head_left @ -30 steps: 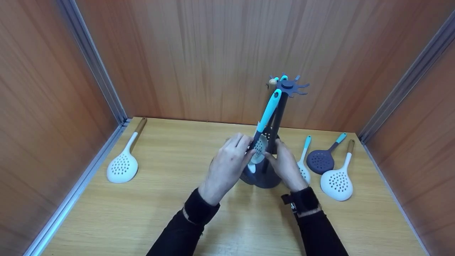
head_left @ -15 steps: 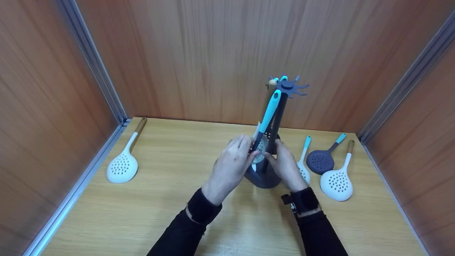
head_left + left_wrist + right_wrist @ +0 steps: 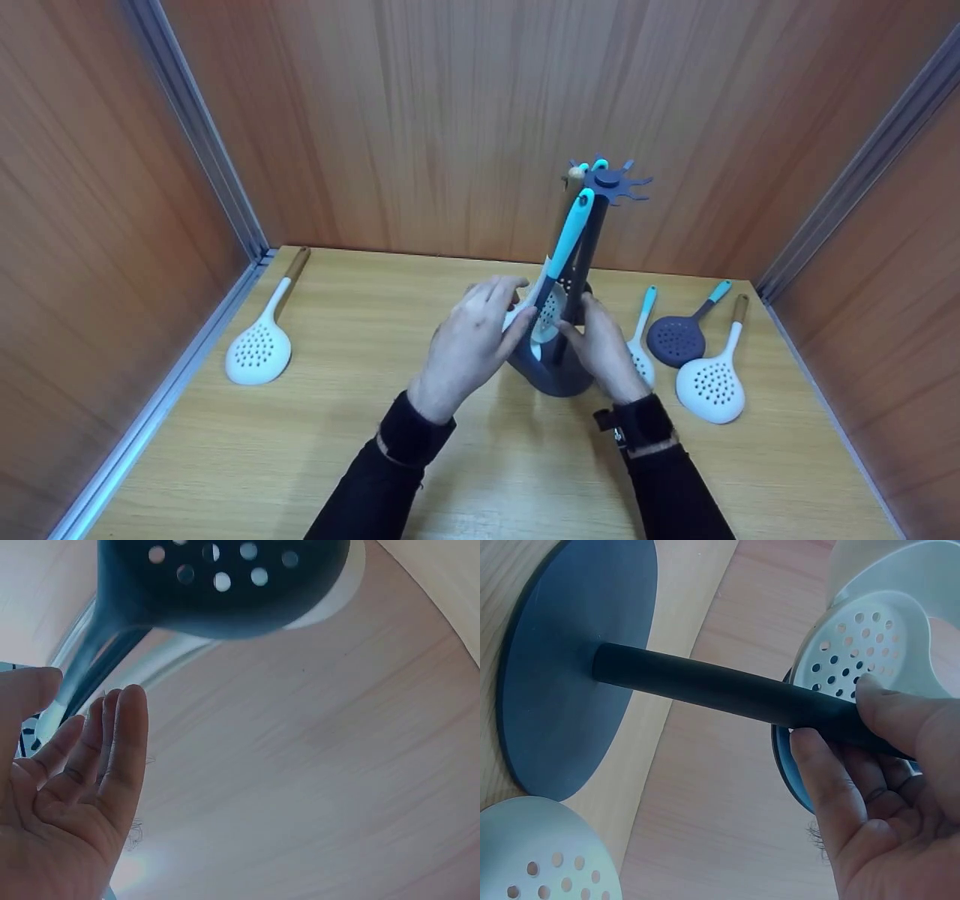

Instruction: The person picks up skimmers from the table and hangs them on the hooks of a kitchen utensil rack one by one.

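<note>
A dark utensil stand with a star-shaped hook top [image 3: 606,180] stands upright on the table. My right hand [image 3: 604,349] grips its pole [image 3: 705,688], thumb on one side and fingers on the other. From the stand's near left side hangs a dark skimmer with a turquoise handle [image 3: 574,225]; its perforated head [image 3: 225,607] shows large in the left wrist view. White skimmers hang there too, one perforated head [image 3: 855,630] lying beyond the pole in the right wrist view. My left hand [image 3: 469,337] is beside the dark skimmer's neck, thumb and fingers apart, holding nothing.
To the right lie a white skimmer with a turquoise handle [image 3: 640,360], a dark skimmer [image 3: 675,341] and a white wood-handled skimmer [image 3: 711,390]. Another white wood-handled skimmer [image 3: 259,352] lies far left. Wooden panels [image 3: 480,135] enclose the table's back and sides.
My left hand has released the neck of the hanging dark skimmer and shifted slightly left, its fingers spreading. The right hand has stayed on the pole.
</note>
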### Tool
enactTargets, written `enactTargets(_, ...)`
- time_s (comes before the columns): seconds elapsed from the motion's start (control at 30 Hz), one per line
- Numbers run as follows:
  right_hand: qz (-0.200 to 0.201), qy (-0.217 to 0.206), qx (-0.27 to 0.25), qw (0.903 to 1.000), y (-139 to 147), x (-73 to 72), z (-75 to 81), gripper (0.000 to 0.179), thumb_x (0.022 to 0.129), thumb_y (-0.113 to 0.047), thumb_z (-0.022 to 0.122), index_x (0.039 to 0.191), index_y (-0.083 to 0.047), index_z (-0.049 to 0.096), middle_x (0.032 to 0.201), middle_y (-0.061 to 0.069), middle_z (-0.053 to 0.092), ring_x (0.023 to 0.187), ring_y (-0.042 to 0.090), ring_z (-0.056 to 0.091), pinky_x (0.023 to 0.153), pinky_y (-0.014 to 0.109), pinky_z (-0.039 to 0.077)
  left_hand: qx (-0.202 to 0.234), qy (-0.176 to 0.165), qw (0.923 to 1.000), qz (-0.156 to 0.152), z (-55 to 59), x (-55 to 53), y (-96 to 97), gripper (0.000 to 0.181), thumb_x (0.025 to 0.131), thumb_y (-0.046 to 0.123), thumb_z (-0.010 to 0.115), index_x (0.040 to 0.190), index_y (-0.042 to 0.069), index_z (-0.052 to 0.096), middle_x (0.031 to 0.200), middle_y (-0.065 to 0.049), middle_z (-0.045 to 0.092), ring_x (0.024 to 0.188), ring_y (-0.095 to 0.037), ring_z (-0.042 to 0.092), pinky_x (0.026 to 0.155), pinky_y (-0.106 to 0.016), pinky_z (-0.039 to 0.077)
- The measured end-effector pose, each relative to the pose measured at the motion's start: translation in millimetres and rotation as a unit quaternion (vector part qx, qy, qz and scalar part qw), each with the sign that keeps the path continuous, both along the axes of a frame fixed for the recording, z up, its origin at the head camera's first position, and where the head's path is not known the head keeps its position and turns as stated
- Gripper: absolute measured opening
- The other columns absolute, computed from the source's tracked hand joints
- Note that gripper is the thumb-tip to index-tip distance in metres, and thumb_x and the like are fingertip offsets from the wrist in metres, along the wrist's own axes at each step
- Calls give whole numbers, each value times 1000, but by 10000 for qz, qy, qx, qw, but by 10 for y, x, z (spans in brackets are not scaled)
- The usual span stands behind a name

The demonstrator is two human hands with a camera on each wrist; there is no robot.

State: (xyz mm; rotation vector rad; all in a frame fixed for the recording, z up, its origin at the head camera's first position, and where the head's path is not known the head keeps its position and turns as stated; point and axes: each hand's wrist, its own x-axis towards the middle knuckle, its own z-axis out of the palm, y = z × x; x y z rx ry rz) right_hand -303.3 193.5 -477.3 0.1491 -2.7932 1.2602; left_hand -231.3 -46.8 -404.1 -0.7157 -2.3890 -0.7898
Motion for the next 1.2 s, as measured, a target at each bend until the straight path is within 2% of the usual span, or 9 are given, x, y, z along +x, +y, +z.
enactTargets(0.3, 76, 521, 272, 9982, 16, 43, -18, 30, 114, -14, 78, 138, -1, 65, 139, 28, 78, 139, 48, 76, 115, 66, 64, -18, 98, 9993, 368, 16, -103, -175, 34, 118, 26, 74, 146, 6, 71, 131, -11, 82, 115, -26, 82, 92, -40, 73)
enactTargets(0.57, 3, 354, 159, 9992, 17, 29, -24, 27, 114, -13, 77, 136, -3, 65, 142, 26, 77, 142, 46, 74, 118, 65, 62, -84, -140, 9961, 872, 7, -210, -339, 35, 119, 30, 72, 147, 9, 72, 128, -11, 81, 114, -29, 80, 91, -45, 72)
enactTargets(0.7, -31, 292, 110, 9995, 10, 26, -23, 26, 115, -12, 76, 137, -3, 66, 142, 25, 77, 142, 45, 74, 118, 64, 63, -79, -136, 9939, 1091, -22, -255, -409, 33, 119, 28, 73, 145, 8, 72, 125, -12, 80, 111, -30, 80, 89, -46, 71)
enactTargets(0.97, 22, 385, 81, 9992, 9, 36, -35, 27, 115, -12, 76, 138, -3, 66, 140, 24, 77, 139, 45, 75, 116, 63, 64, -13, -134, 9912, 1316, -74, -331, -511, 32, 118, 27, 74, 143, 7, 72, 123, -13, 81, 111, -32, 80, 88, -49, 70)
enactTargets(1.2, 108, 491, 134, 9986, 10, 43, -21, 30, 114, -15, 78, 138, -1, 65, 141, 26, 77, 140, 46, 75, 117, 64, 64, -12, -287, 9881, 1514, -43, -357, -623, 33, 119, 28, 72, 145, 7, 72, 127, -14, 81, 113, -34, 79, 91, -49, 69)
